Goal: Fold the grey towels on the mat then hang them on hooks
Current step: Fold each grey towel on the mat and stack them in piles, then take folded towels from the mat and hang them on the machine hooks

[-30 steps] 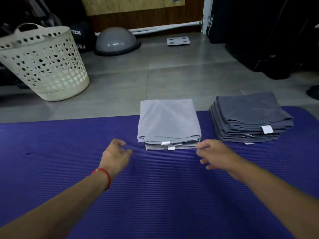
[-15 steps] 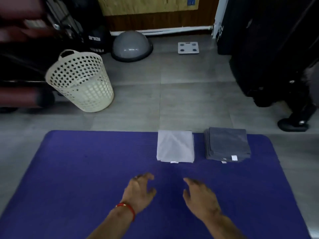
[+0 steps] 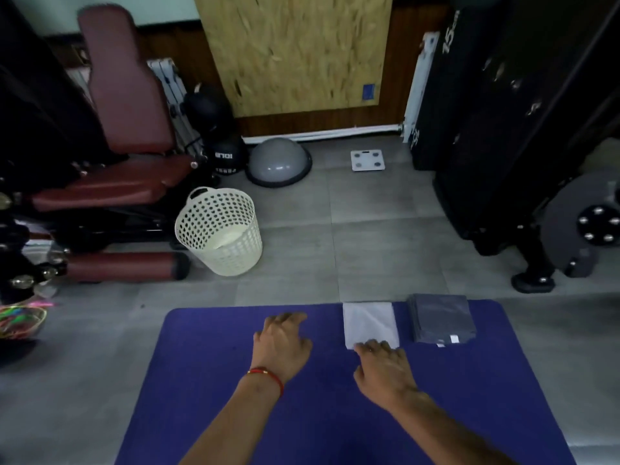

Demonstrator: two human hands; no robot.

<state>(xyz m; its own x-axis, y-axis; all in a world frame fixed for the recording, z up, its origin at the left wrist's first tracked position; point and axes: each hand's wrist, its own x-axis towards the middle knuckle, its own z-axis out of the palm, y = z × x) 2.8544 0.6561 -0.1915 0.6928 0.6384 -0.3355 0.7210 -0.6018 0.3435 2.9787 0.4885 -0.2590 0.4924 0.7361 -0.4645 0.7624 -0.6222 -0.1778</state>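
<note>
A folded stack of light grey towels (image 3: 369, 322) lies at the far edge of the purple mat (image 3: 208, 380). Beside it on the right sits a folded stack of dark grey towels (image 3: 441, 317) with a white tag at its near edge. My left hand (image 3: 281, 342), with a red thread on the wrist, hovers with loose fingers over the mat, left of the light stack, and holds nothing. My right hand (image 3: 384, 365) reaches with spread fingers to the near edge of the light stack; the fingertips are at its edge. No hooks are in view.
A cream perforated laundry basket (image 3: 219, 229) stands on the grey tiled floor beyond the mat's left part. A maroon gym bench (image 3: 110, 182) is at the left, a grey balance dome (image 3: 278, 161) and a white scale (image 3: 367, 160) farther back, and black gym machines (image 3: 503, 129) at the right.
The view has pulled back and risen, so the mat and towels look smaller. Both hands have moved forward toward the light grey stack; the right hand's fingertips now reach its near edge.
</note>
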